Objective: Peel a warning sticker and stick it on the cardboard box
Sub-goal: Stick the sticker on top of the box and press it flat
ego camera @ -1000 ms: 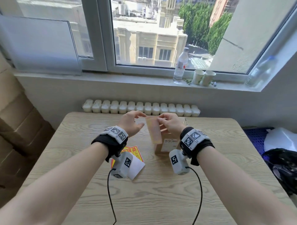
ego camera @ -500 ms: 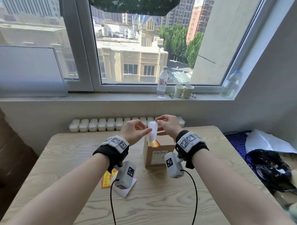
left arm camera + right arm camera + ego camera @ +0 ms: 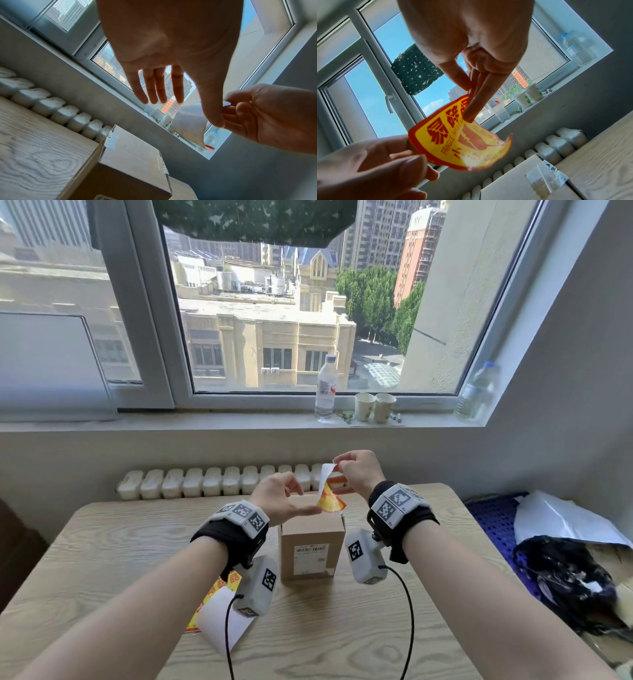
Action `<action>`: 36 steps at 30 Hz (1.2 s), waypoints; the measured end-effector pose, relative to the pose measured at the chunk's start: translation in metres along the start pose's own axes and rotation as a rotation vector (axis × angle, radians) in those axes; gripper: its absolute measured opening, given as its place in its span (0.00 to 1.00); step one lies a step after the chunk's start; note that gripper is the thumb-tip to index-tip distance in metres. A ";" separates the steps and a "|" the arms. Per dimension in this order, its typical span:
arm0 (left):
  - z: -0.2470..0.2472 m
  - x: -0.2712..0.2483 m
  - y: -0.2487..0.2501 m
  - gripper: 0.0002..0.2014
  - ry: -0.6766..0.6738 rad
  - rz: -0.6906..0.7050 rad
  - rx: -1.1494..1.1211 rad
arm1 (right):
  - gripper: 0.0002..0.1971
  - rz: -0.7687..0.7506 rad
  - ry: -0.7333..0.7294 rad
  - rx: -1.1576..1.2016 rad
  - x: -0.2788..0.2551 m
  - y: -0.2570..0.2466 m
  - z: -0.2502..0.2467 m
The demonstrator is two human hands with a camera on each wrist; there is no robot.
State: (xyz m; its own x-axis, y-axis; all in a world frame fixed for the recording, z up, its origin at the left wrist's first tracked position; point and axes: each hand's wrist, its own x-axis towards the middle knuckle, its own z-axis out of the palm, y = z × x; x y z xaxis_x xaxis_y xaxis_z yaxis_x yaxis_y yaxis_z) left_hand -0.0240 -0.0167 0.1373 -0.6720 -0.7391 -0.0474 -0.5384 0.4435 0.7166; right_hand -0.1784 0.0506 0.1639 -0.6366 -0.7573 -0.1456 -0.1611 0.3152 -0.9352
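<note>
A yellow and red warning sticker point(image 3: 329, 500) hangs in the air above the small cardboard box point(image 3: 310, 530), half curled away from its white backing point(image 3: 325, 477). My left hand point(image 3: 313, 509) pinches the sticker's lower corner between thumb and finger. My right hand point(image 3: 339, 470) pinches the top edge of the backing, a little higher and to the right. In the right wrist view the sticker point(image 3: 453, 142) shows its printed face, with my left hand point(image 3: 412, 161) at its corner. The taped box point(image 3: 130, 161) stands upright on the wooden table point(image 3: 102, 542).
More yellow stickers point(image 3: 219, 590) and a white backing sheet point(image 3: 215, 628) lie on the table left of the box. A water bottle point(image 3: 325, 388), two paper cups point(image 3: 375, 407) and another bottle point(image 3: 478, 392) stand on the sill. A black bag point(image 3: 565, 577) lies to the right.
Both hands have risen above the box and drawn slightly apart. The sticker, flat against its backing before, now curls away from it with its yellow face showing.
</note>
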 end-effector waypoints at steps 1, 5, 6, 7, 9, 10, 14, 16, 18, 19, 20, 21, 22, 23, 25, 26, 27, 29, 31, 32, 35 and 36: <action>0.003 0.004 0.001 0.25 -0.010 -0.008 -0.004 | 0.08 -0.005 -0.003 -0.009 0.004 0.001 -0.003; 0.012 0.016 0.004 0.23 -0.008 -0.036 -0.024 | 0.10 -0.076 -0.004 -0.073 0.017 0.008 -0.010; 0.014 0.019 0.004 0.22 -0.003 -0.042 -0.037 | 0.09 -0.091 -0.006 -0.097 0.020 0.009 -0.012; 0.016 0.021 0.004 0.19 0.000 -0.044 -0.047 | 0.08 -0.102 -0.010 -0.131 0.024 0.011 -0.013; 0.018 0.025 0.004 0.13 0.016 -0.041 -0.064 | 0.06 -0.117 -0.016 -0.215 0.032 0.015 -0.015; 0.019 0.027 0.003 0.11 0.031 -0.043 -0.064 | 0.04 -0.128 -0.025 -0.252 0.036 0.016 -0.016; 0.018 0.034 0.000 0.03 0.098 -0.071 -0.009 | 0.10 -0.185 -0.115 -0.423 0.047 0.018 -0.022; 0.016 0.036 0.000 0.02 0.110 -0.078 0.004 | 0.12 -0.189 -0.154 -0.450 0.052 0.018 -0.023; 0.014 0.039 0.000 0.03 0.123 -0.093 0.006 | 0.10 -0.192 -0.201 -0.393 0.060 0.020 -0.020; 0.012 0.040 0.000 0.02 0.137 -0.103 0.005 | 0.08 -0.187 -0.213 -0.361 0.062 0.021 -0.019; 0.011 0.042 0.001 0.03 0.154 -0.114 0.001 | 0.05 -0.175 -0.222 -0.332 0.063 0.021 -0.019; 0.010 0.044 0.001 0.04 0.171 -0.122 -0.005 | 0.06 -0.162 -0.225 -0.302 0.064 0.021 -0.019; 0.008 0.046 0.002 0.06 0.185 -0.130 -0.011 | 0.08 -0.148 -0.229 -0.266 0.066 0.021 -0.020; 0.007 0.047 0.001 0.07 0.195 -0.139 -0.013 | 0.09 -0.139 -0.233 -0.221 0.066 0.021 -0.020; 0.004 0.049 0.001 0.08 0.203 -0.149 -0.010 | 0.04 -0.124 -0.241 -0.144 0.065 0.019 -0.023; 0.003 0.050 0.000 0.08 0.200 -0.153 -0.010 | 0.05 -0.115 -0.237 -0.111 0.064 0.019 -0.024; 0.001 0.051 -0.001 0.08 0.196 -0.156 -0.008 | 0.09 -0.110 -0.234 -0.081 0.064 0.019 -0.026; 0.000 0.053 -0.007 0.08 0.186 -0.168 -0.001 | 0.09 -0.099 -0.206 -0.039 0.066 0.025 -0.026; 0.000 0.055 -0.012 0.06 0.156 -0.181 -0.005 | 0.07 -0.085 -0.160 -0.024 0.069 0.033 -0.024; 0.000 0.056 -0.015 0.05 0.135 -0.188 -0.018 | 0.07 -0.065 -0.143 -0.006 0.071 0.037 -0.023; 0.004 0.060 -0.025 0.04 0.084 -0.225 -0.074 | 0.07 0.003 -0.135 0.055 0.073 0.049 -0.020; 0.005 0.061 -0.028 0.06 0.074 -0.240 -0.095 | 0.07 0.030 -0.135 0.057 0.073 0.053 -0.018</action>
State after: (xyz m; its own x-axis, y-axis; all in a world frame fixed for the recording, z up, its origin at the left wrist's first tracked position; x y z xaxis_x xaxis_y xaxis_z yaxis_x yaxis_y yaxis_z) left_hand -0.0529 -0.0718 0.1108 -0.4896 -0.8541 -0.1753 -0.6251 0.2037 0.7535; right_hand -0.2471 0.0220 0.1098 -0.5328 -0.8193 -0.2119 -0.0979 0.3083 -0.9462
